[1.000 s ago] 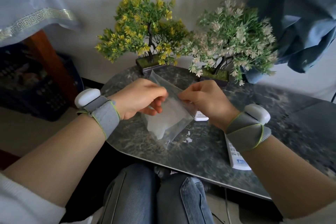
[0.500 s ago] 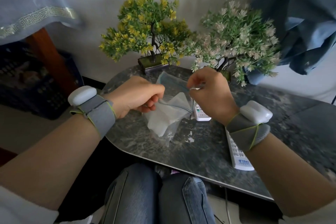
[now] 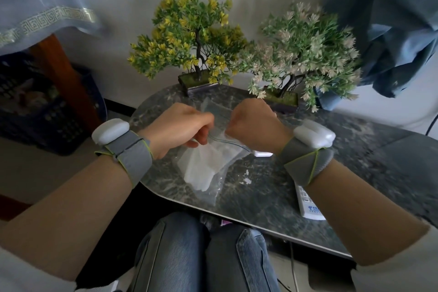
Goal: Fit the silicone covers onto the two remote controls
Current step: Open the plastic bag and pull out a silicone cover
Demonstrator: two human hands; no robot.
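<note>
Both hands pinch the zip bag's (image 3: 208, 173) mouth, left hand (image 3: 180, 130) at nine o'clock, right hand (image 3: 253, 128) at three; silicone cover (image 3: 206, 166) hangs toward six.

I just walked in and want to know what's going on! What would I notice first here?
First, the two hands in the middle: the left hand and right hand each pinch the top of a clear plastic bag with something white inside, above the dark marble table. Behind them stand two little trees, a yellow-leaved tree and a pale pink tree. A white remote control peeks out under the right wrist.
</note>
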